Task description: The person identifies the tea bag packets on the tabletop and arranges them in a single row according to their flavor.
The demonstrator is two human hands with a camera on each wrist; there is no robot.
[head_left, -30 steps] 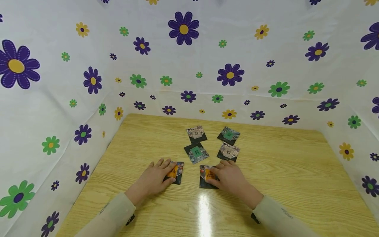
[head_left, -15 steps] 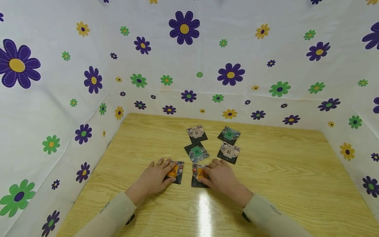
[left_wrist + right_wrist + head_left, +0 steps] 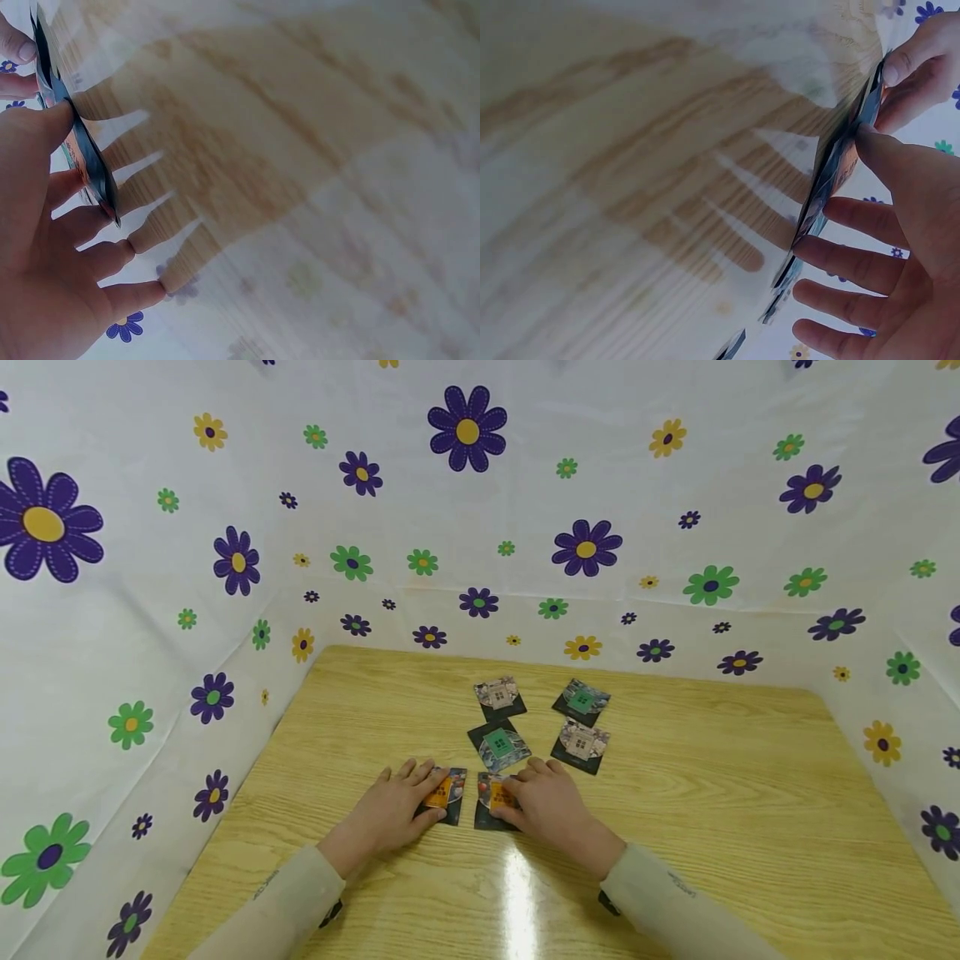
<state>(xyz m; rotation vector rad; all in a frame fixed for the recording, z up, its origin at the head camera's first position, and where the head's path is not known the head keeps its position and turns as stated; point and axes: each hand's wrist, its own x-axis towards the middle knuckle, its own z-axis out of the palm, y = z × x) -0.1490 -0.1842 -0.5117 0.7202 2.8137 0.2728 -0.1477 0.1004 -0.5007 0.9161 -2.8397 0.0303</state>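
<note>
Two small square sachets with orange labels lie flat side by side on the wooden table in the head view, a narrow strip of wood between them. My left hand rests on the left sachet, thumb and fingertips spread over its face. On the right sachet, my right hand presses with thumb and fingertips from above, covering its right part. From the side, the left wrist view shows the dark edge of the left sachet under relaxed, spread fingers. The right wrist view shows the same for the right sachet.
Beyond the hands lie a green-labelled sachet with a beige-labelled one behind it. To their right, a beige-labelled sachet sits in front of a green-labelled one. A flowered white cloth walls the table's back and sides.
My right hand has slid its orange-labelled sachet leftward along the table, closer to the left one. The left hand and the other sachets have stayed where they were.
</note>
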